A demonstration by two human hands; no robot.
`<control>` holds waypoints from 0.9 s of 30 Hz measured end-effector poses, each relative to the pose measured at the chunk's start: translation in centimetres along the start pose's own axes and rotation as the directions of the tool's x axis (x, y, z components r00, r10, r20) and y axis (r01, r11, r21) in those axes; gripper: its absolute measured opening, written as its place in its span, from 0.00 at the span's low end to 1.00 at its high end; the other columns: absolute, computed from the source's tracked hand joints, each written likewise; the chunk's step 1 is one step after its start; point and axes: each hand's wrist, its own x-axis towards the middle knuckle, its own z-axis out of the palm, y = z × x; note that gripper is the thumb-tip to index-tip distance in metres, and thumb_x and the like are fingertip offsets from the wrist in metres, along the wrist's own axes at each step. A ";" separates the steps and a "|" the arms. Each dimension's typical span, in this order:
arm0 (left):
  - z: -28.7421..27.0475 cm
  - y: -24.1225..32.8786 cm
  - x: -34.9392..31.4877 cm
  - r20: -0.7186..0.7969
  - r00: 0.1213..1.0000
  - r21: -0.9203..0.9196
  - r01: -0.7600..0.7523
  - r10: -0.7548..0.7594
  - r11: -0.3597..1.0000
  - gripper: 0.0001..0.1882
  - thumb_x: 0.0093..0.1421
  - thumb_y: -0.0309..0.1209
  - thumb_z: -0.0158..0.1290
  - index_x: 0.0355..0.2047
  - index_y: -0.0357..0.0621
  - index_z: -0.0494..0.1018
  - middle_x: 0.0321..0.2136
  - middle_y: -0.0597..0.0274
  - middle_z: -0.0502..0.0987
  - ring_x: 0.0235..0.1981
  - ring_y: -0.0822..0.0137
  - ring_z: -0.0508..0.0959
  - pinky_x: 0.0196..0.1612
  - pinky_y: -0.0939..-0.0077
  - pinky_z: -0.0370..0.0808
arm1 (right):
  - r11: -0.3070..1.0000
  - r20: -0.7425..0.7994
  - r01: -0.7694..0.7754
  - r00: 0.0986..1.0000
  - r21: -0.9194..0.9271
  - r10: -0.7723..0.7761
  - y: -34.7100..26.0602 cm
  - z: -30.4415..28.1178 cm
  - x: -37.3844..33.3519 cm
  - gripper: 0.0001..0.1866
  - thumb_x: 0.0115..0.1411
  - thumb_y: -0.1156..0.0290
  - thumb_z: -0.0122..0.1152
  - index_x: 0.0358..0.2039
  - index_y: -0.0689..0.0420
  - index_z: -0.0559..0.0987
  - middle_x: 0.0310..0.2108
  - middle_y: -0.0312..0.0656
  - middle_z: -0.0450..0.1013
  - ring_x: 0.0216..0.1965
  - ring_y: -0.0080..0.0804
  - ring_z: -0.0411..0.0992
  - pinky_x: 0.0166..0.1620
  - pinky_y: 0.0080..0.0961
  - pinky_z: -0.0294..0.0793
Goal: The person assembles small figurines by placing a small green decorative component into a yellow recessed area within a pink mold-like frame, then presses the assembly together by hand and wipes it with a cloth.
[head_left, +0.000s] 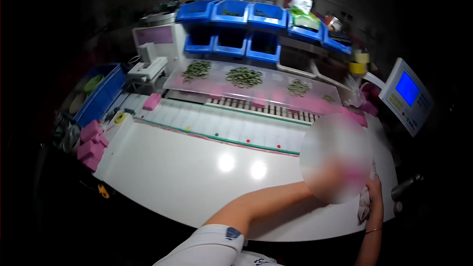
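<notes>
From the lower left my left forearm reaches across the white table (172, 167) to its right side. My left hand (331, 180) lies inside a round blurred patch, so its fingers and anything in them are hidden; a pink smear shows beside it. At the table's right edge my right hand (375, 189) is closed on a crumpled greyish cloth (364, 208). Part of the cloth hangs below the fingers, and a pale bit shows above them.
Behind the table runs a white strip with a green edge (231, 141) and coloured dots. Beyond it, a clear sloping tray (276, 81) carries several piles of small green pieces (244, 77). Blue bins (230, 12) stand above. A scale display (407, 93) rises at right; pink blocks (91, 149) sit left.
</notes>
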 end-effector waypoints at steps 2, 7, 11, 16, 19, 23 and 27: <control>-1.6 0.9 -1.7 -0.025 0.999 0.002 -0.020 0.020 1.000 0.35 0.59 0.46 0.54 0.60 0.37 0.62 0.62 0.36 0.59 0.65 0.40 0.56 0.66 0.51 0.54 | 0.998 -0.004 0.022 1.000 -0.053 -0.022 0.4 -0.5 -0.3 0.26 0.50 0.73 0.66 0.50 0.65 0.73 0.42 0.44 0.74 0.42 0.33 0.73 0.47 0.28 0.73; -5.0 -0.9 -6.6 -0.034 0.999 -0.004 -0.038 0.038 0.999 0.35 0.59 0.45 0.53 0.62 0.40 0.61 0.64 0.38 0.56 0.66 0.41 0.55 0.68 0.51 0.52 | 0.989 0.076 0.044 0.997 -0.143 -0.033 0.5 3.0 -2.5 0.26 0.48 0.73 0.67 0.48 0.66 0.73 0.44 0.46 0.73 0.44 0.34 0.71 0.49 0.31 0.71; -10.9 -2.7 -12.7 0.068 0.998 0.066 -0.013 0.009 0.998 0.34 0.62 0.46 0.50 0.65 0.44 0.58 0.67 0.41 0.53 0.69 0.43 0.51 0.70 0.51 0.46 | 0.971 0.183 0.117 0.980 -0.207 -0.079 -1.5 7.9 -6.6 0.31 0.45 0.72 0.69 0.52 0.65 0.72 0.47 0.48 0.71 0.49 0.38 0.70 0.55 0.32 0.68; -19.3 -4.7 -21.6 0.145 0.984 0.192 0.074 -0.103 0.979 0.34 0.62 0.47 0.51 0.66 0.48 0.59 0.68 0.45 0.53 0.70 0.45 0.51 0.71 0.50 0.44 | 0.951 0.426 0.242 0.894 -0.191 -0.142 -6.4 16.0 -10.9 0.33 0.45 0.71 0.70 0.54 0.63 0.74 0.47 0.49 0.74 0.49 0.37 0.72 0.55 0.33 0.69; -23.5 -5.8 -26.7 0.137 0.963 0.246 0.192 -0.230 0.950 0.32 0.60 0.45 0.54 0.62 0.48 0.65 0.66 0.46 0.58 0.69 0.47 0.54 0.70 0.49 0.46 | 0.975 0.585 0.169 0.809 -0.148 -0.051 -10.2 21.3 -12.6 0.30 0.48 0.68 0.69 0.53 0.59 0.74 0.43 0.45 0.77 0.44 0.34 0.75 0.50 0.31 0.73; -28.5 -6.2 -31.6 0.082 0.913 0.347 0.350 -0.400 0.870 0.23 0.58 0.42 0.56 0.52 0.48 0.72 0.61 0.48 0.66 0.65 0.47 0.61 0.68 0.47 0.52 | 0.997 0.769 -0.065 0.636 -0.031 0.066 -11.8 27.3 -13.7 0.27 0.54 0.62 0.71 0.50 0.60 0.73 0.41 0.40 0.74 0.41 0.26 0.72 0.46 0.26 0.72; -31.5 -7.2 -35.2 -0.008 0.928 0.489 0.328 -0.372 0.808 0.16 0.58 0.40 0.57 0.44 0.46 0.75 0.56 0.49 0.70 0.61 0.46 0.65 0.66 0.47 0.54 | 0.991 0.838 -0.013 0.536 0.133 -0.105 -13.2 30.5 -14.3 0.28 0.55 0.56 0.68 0.48 0.64 0.71 0.39 0.48 0.74 0.40 0.33 0.72 0.43 0.29 0.72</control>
